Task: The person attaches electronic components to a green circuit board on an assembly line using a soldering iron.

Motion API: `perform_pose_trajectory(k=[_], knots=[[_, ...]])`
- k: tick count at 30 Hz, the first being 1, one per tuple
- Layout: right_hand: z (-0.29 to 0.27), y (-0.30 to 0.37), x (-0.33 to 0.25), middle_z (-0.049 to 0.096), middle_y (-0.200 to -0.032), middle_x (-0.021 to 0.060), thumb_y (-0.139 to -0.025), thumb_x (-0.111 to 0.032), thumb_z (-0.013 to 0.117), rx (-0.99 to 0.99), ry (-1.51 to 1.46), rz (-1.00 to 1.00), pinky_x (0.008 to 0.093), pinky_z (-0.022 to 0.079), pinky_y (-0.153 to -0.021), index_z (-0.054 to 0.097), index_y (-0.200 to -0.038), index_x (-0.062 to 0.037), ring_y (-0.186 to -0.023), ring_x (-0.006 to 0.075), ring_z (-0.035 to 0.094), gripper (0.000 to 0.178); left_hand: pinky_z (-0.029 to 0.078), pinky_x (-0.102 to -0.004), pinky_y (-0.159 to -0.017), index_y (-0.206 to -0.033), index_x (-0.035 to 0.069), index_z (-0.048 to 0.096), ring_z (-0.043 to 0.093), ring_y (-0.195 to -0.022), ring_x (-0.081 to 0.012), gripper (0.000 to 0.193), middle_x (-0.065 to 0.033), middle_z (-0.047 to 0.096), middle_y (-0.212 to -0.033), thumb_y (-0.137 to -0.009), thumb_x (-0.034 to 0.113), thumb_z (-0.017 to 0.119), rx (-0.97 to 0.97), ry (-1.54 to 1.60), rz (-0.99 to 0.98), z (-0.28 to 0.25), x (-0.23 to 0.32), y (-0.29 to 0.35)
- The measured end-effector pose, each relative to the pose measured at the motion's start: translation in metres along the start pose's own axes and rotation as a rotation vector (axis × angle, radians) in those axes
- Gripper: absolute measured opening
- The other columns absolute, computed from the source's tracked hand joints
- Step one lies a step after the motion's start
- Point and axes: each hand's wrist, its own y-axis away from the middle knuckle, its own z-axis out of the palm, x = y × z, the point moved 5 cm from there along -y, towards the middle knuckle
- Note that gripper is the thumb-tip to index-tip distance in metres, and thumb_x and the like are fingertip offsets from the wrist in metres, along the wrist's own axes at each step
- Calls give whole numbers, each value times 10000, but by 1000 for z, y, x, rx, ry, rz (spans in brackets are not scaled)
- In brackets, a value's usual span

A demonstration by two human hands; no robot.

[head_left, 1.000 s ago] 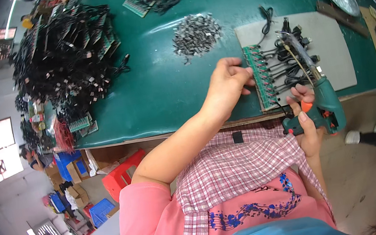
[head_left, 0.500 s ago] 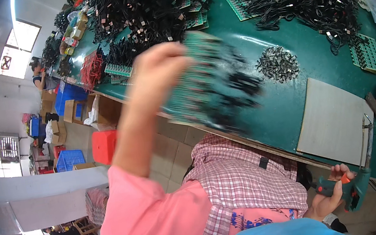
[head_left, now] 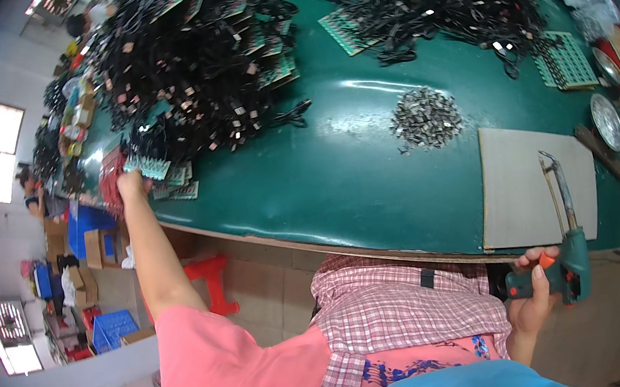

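At the far left of the bench, my left hand [head_left: 132, 186] is closed on the edge of a green circuit board panel [head_left: 149, 168], whose black cables trail onto the big cable pile. Other board panels [head_left: 181, 189] lie just beneath it. A bundle of red wires [head_left: 111, 176] touches the same spot on the left. Near the front edge at the right, my right hand [head_left: 533, 296] grips a green soldering gun [head_left: 575, 265] by its handle. A finger rests by its orange trigger, and the tip points up over a pale grey board [head_left: 519, 184].
A large heap of boards with black cables [head_left: 185, 67] covers the back left; another cable heap [head_left: 450, 1] lies back right. Small metal connectors [head_left: 426, 120] form a pile mid-bench. A bare green panel [head_left: 565, 60] and round metal dish [head_left: 606, 121] sit right. Below is a red stool [head_left: 214, 281].
My left hand has carried the circuit board panel with its cables leftward, from mid-bench to the stack by the red wires. The soldering gun stays in my right hand.
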Motion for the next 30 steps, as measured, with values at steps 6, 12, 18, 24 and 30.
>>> perform_pose_trajectory(k=[6,12,18,24,30], knots=[[1,-2,-6,555,-979,128,-821,-74,548,-13,-2,21,334,480,-780,463,-1145,-30,-846,195,550,338,478,-467,-834,-1004,-106,596,606,-914,-444,433,-289,618,-1015,-828,289,579,279,-572,211,-4,9,27],[10,-12,-8,558,-943,120,-810,-44,547,44,-4,48,315,482,-744,463,-1139,-31,-804,184,552,340,463,-296,-812,-1109,-6,580,589,-904,-179,239,-106,598,-967,-927,139,528,163,54,992,36,191,220],[19,-21,-10,543,-950,94,-830,-57,546,-92,-45,162,293,458,-733,452,-1154,-65,-797,151,524,337,517,-357,-812,-1281,-12,418,593,-1008,-266,463,-193,548,-1173,-929,260,549,-975,142,259,278,213,321],[-6,-16,-28,560,-884,95,-823,-61,557,18,82,40,285,459,-660,453,-1147,-40,-717,145,531,341,426,-283,-542,-1071,82,475,558,-757,-203,242,-75,529,-972,-918,244,567,-879,375,-322,381,232,295],[-19,-29,-34,561,-873,88,-826,-49,566,99,-41,51,267,434,-636,457,-1148,-31,-694,140,509,341,336,-278,-384,-852,56,567,512,-488,-156,184,-65,538,-614,-873,236,597,-899,148,208,370,324,283]])
